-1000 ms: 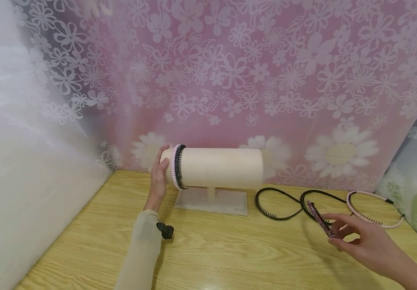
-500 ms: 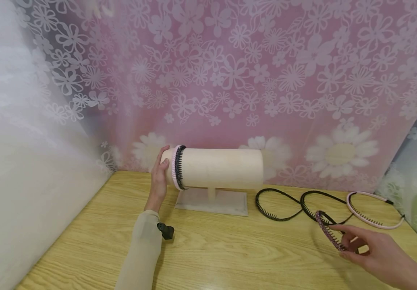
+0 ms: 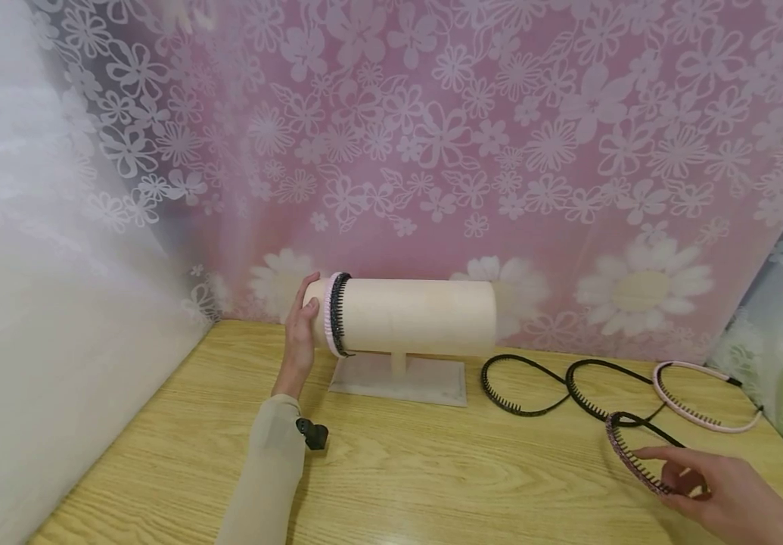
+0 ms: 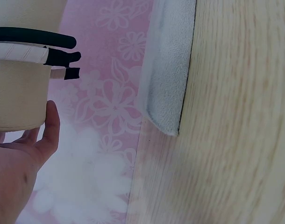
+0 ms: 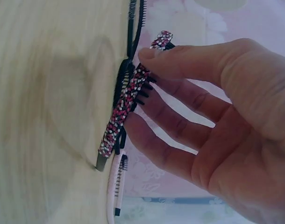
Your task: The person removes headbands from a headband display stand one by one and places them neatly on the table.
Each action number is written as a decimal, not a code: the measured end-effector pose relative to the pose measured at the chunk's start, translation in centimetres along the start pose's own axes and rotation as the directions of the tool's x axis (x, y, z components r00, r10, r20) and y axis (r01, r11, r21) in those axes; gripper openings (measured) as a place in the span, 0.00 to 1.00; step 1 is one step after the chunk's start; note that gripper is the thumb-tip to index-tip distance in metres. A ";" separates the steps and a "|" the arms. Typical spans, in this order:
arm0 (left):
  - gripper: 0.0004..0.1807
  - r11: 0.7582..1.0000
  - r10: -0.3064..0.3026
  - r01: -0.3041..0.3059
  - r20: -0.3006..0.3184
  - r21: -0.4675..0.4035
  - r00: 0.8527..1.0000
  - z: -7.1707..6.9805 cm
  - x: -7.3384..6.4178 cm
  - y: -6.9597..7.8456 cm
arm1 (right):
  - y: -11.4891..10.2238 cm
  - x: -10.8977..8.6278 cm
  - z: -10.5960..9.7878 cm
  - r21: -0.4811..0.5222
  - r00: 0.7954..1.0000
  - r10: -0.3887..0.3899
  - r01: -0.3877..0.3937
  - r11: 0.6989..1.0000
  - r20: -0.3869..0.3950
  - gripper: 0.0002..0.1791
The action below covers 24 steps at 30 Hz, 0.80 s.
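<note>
Gripping the padded roll point(image 3: 418, 314) by its nine-o'clock end in a curled left hand point(image 3: 299, 337), presumably for steadiness, and pinching the glittery headband point(image 5: 120, 112) at four o'clock in a part-closed right hand point(image 3: 725, 482).

A: Left arm?
B: Sleeve point(image 3: 265, 469): long, plain, pale cream, down to the wrist. Soft creases near the cuff point(image 3: 284, 409).
A: Hardware?
B: Wrist cam point(image 3: 312, 434). Small, black, chunky, rounded corners, sticks out at the cuff's inner side.
A: Left hand point(image 3: 301, 325)?
B: Bare, slim fingers. Small dark spot point(image 4: 25, 178) low on it, per left wrist view.
A: Right hand point(image 3: 728, 484)?
B: Bare, slim fingers again. Wrist bare too, as far as the head view reaches.
</note>
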<state>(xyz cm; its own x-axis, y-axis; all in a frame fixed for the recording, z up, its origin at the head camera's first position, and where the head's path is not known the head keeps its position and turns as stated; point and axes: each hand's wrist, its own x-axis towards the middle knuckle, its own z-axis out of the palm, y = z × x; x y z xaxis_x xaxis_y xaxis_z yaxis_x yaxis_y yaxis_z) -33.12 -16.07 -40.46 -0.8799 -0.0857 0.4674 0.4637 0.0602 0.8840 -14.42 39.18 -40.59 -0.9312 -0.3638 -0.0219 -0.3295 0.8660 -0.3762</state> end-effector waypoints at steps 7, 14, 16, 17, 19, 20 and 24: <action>0.29 1.000 0.003 -0.003 -0.002 -0.015 1.000 -0.1 0.1 -0.2 | 1.5 -0.4 0.4 -0.015 1.000 -0.001 0.001 1.000 0.018 0.27; 0.27 1.000 0.007 -0.007 -0.015 -0.012 1.000 0.0 0.0 -0.1 | 2.7 -0.8 0.6 -0.093 0.997 0.069 -0.065 0.994 0.046 0.28; 0.26 1.000 0.009 -0.009 -0.018 -0.006 1.000 0.0 0.0 -0.1 | 2.9 -0.9 0.6 -0.117 0.996 0.084 -0.079 0.990 0.039 0.28; 0.26 1.000 0.011 -0.011 -0.018 -0.005 1.000 0.0 -0.1 -0.1 | 3.0 -1.0 0.6 -0.128 0.995 0.096 -0.091 0.988 0.035 0.27; 0.26 1.000 0.012 -0.012 -0.018 -0.003 1.000 0.0 -0.1 -0.1 | 3.1 -1.1 0.6 -0.144 0.992 0.125 -0.119 0.982 0.035 0.27; 0.27 1.000 0.013 -0.013 -0.017 -0.005 1.000 0.0 -0.2 -0.1 | 3.2 -1.1 0.7 -0.148 0.990 0.139 -0.132 0.980 0.034 0.26; 0.27 1.000 0.015 -0.015 -0.017 -0.005 1.000 0.0 -0.2 -0.2 | 3.5 -1.3 0.7 -0.155 0.979 0.201 -0.191 0.969 0.046 0.25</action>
<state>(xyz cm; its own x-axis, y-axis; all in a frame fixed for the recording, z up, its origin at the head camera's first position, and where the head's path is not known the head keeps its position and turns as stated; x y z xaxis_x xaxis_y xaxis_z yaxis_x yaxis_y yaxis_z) -33.01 -16.07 -40.71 -0.8710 -0.1015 0.4807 0.4774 0.0563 0.8769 -14.21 42.46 -42.54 -0.9703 -0.1979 -0.1392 -0.1652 0.9622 -0.2167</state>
